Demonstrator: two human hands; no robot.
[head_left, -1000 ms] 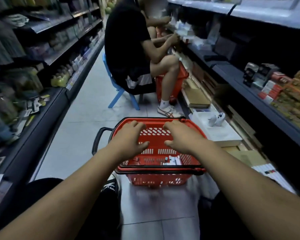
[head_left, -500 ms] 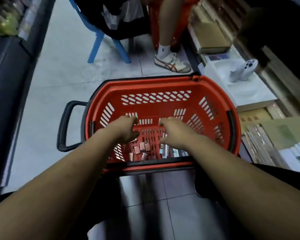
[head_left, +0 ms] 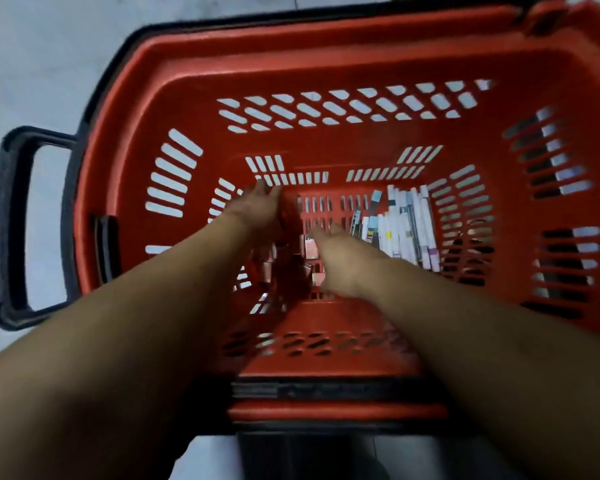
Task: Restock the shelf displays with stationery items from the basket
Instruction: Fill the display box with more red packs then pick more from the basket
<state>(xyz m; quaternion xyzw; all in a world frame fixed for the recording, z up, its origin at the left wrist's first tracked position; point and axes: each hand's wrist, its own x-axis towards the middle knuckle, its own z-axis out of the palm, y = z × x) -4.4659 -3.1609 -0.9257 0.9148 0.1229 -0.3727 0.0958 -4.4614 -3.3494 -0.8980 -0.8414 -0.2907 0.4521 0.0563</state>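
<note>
Red slotted basket (head_left: 326,57) holds long white pens (head_left: 406,226) beside small pinkish boxes (head_left: 310,247).

Red basket (head_left: 326,64) with slotted walls, black handle (head_left: 13,223); white and pale-blue packs (head_left: 406,223); small boxes (head_left: 310,247), perhaps pinkish, blurred; floor (head_left: 32,46) pale grey.

Both arms bare, extended forward and down, converging toward frame centre. Left forearm (head_left: 136,323) enters from lower left, right forearm (head_left: 465,323) from lower right. Left hand (head_left: 260,213) reaches further ahead than the right; back of hand up, fingers (head_left: 269,192) fairly straight and pointing away from the body. Right hand (head_left: 340,258) sits just beside and behind it, back toward camera, fingertips angled toward the left hand. Motion blur on both; right finger curl not readable. Hands close, contact between them unclear.
</note>
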